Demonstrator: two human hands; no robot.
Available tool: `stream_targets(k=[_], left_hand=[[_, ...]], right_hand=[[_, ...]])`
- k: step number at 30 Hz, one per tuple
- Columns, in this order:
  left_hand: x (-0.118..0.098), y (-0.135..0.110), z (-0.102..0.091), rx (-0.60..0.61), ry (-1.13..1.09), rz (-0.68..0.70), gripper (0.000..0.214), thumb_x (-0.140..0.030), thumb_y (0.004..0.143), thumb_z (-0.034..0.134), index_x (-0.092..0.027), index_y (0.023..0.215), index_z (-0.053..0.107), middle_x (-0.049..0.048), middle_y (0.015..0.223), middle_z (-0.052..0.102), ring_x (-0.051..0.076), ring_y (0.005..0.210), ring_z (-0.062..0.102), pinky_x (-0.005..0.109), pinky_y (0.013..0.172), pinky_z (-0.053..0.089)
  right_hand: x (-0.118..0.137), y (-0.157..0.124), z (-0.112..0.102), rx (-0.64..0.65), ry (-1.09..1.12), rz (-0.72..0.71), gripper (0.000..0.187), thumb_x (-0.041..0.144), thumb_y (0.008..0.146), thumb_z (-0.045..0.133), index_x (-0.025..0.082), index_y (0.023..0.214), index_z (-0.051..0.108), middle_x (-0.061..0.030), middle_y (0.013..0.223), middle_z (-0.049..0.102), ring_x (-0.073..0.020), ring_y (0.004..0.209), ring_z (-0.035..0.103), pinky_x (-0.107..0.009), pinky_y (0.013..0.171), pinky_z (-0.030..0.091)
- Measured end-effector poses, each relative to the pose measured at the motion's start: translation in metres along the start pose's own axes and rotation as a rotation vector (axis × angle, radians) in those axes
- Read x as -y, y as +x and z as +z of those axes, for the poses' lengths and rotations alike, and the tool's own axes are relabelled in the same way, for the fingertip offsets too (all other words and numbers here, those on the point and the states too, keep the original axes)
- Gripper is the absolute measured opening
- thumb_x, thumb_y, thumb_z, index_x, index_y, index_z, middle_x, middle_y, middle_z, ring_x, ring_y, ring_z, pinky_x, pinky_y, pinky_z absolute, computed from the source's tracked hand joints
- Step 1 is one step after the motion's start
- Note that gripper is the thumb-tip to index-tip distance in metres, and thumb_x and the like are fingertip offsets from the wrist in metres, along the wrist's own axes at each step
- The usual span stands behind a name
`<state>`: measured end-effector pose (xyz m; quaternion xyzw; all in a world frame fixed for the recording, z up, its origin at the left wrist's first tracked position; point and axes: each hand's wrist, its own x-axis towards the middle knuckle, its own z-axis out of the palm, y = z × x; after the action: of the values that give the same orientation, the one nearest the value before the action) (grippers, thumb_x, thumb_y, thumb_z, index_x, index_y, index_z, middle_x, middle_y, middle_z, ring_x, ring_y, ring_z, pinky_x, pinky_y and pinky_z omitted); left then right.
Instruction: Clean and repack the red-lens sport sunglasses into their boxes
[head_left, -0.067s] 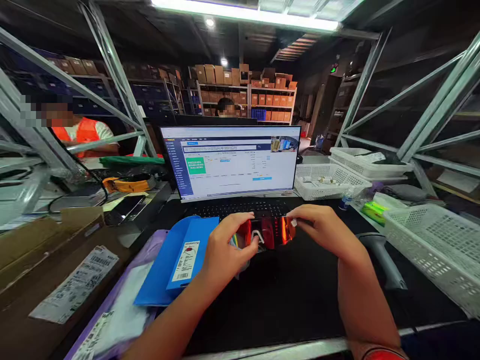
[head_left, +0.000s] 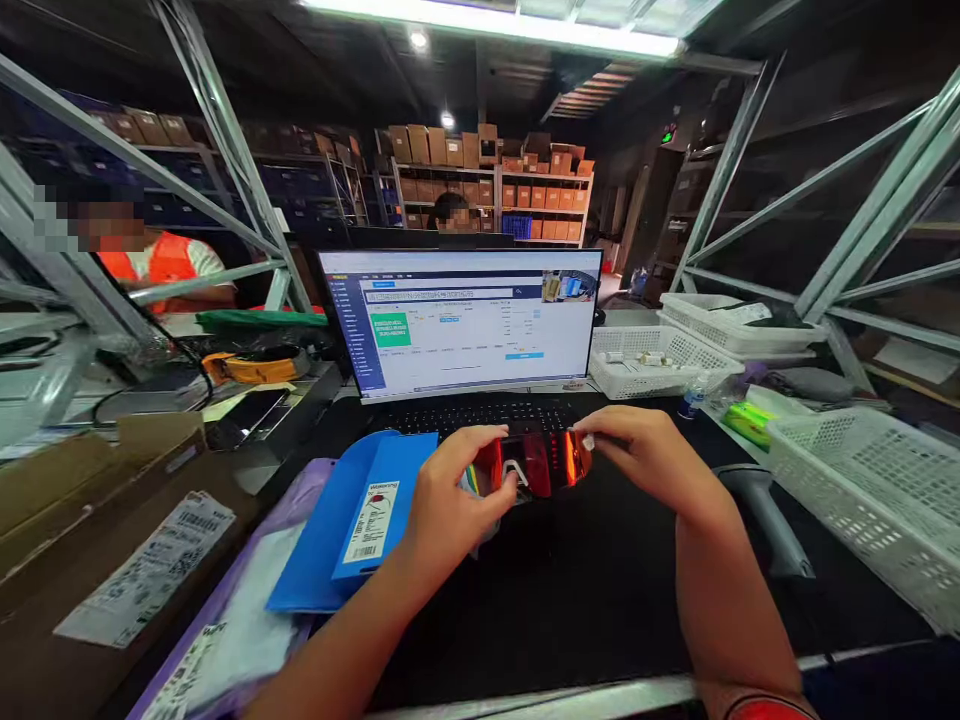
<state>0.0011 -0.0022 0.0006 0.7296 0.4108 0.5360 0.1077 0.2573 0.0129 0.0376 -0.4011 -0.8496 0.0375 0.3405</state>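
Flanking sunglasses [head_left: 538,465]: blue box [head_left: 379,505], scanner [head_left: 766,512]

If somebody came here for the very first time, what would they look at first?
Probably the shiny red glasses, held in the middle between the left hand and the right hand. Next, maybe the big glowing screen behind them, or the bright blue box to the left of the glasses.
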Motion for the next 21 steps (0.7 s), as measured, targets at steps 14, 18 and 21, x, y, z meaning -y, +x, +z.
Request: stream_targets(k=[14,18,21], left_hand=[[0.025,0.011,-0.009,0.009,-0.205,-0.336,0.024,-0.032,0.072,0.071,-0.021,0.093,0.070,0.0000,0.089,0.071,0.018,0.084,0.065,0.029,0.079,0.051],[0.036,0.019,-0.022,-0.183,-0.190,-0.322,0.028,-0.027,0.071,0.073,-0.021,0.098,0.072,-0.0030,0.087,0.071,0.014,0.079,0.064,0.025,0.078,0.050],[0.037,0.023,-0.029,-0.304,-0.195,-0.308,0.030,-0.024,0.070,0.075,-0.021,0.099,0.073,-0.0039,0.085,0.070,0.012,0.074,0.062,0.022,0.072,0.050]], right_hand=[[-0.003,0.012,0.019,-0.183,0.065,0.024,0.022,0.017,0.091,0.066,0.021,0.112,0.071,-0.0035,0.103,0.075,-0.0134,0.082,0.068,-0.026,0.078,0.053],[-0.019,0.022,0.027,-0.131,0.036,0.207,0.025,0.019,0.090,0.066,0.020,0.115,0.070,-0.0040,0.104,0.074,-0.0123,0.074,0.064,-0.026,0.072,0.050],[-0.034,0.027,0.028,-0.040,-0.037,0.295,0.019,0.021,0.091,0.065,0.020,0.107,0.073,-0.0029,0.095,0.075,-0.0136,0.075,0.064,-0.025,0.068,0.046]])
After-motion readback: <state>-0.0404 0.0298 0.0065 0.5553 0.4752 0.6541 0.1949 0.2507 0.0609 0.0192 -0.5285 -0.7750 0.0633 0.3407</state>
